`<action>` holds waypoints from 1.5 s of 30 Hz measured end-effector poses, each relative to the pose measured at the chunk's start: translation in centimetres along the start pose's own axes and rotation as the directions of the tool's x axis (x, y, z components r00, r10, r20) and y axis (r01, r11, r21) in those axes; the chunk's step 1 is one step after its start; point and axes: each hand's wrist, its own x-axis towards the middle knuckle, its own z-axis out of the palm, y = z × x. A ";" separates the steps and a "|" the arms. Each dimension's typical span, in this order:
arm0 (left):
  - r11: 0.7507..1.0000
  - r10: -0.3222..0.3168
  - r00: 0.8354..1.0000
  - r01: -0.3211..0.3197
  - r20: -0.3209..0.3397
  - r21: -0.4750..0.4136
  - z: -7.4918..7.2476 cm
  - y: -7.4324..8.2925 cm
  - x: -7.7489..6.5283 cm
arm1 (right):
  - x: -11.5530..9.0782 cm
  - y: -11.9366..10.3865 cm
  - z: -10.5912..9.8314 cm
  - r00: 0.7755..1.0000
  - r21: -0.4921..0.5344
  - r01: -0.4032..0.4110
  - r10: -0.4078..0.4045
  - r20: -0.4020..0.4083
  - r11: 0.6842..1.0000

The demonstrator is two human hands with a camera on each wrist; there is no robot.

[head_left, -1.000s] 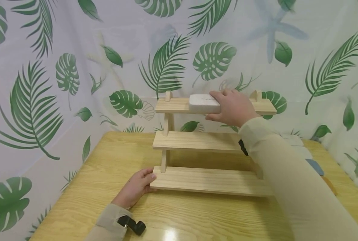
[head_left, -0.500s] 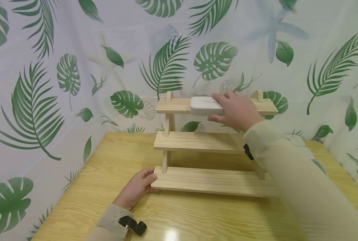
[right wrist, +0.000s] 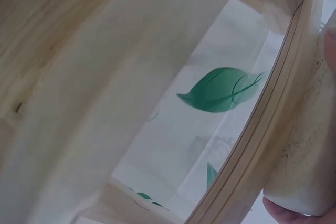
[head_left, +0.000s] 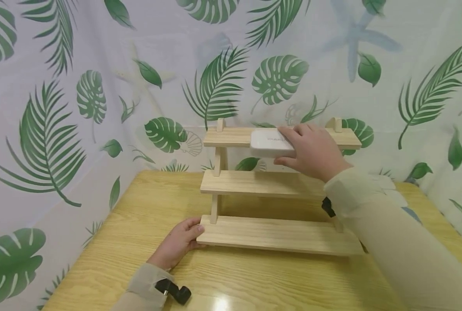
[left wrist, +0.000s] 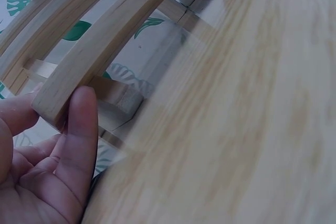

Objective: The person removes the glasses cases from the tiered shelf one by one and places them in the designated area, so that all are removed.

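Note:
A three-tier wooden display shelf [head_left: 254,230] stands on the table, its steps of pale wood rising toward the back. My left hand [head_left: 179,239] pinches the left end of the bottom tier; in the left wrist view the thumb and fingers [left wrist: 81,114] lie on both sides of that board end. At the top tier, my right hand [head_left: 312,149] grips the right part of a white rounded rectangular block [head_left: 270,143] with faint lettering on top. The block overlaps the top tier's front edge in the head view. Its scuffed side [right wrist: 310,166] shows beside a board in the right wrist view.
Pale flat pieces [head_left: 392,192] and a blue one [head_left: 411,214] lie at the back right of the wooden table [head_left: 137,211], partly behind my right sleeve [head_left: 386,233]. A leaf-printed cloth [head_left: 145,52] hangs behind and at the left.
My right hand has moved the white block slightly right and down, toward the front edge of the top tier. My left hand keeps its hold on the bottom tier.

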 end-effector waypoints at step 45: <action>1.000 -0.010 1.000 0.010 -0.001 -0.011 -0.4 -0.2 0.0 | -16.1 3.7 -0.9 0.991 0.007 0.023 -0.022 -0.132 1.000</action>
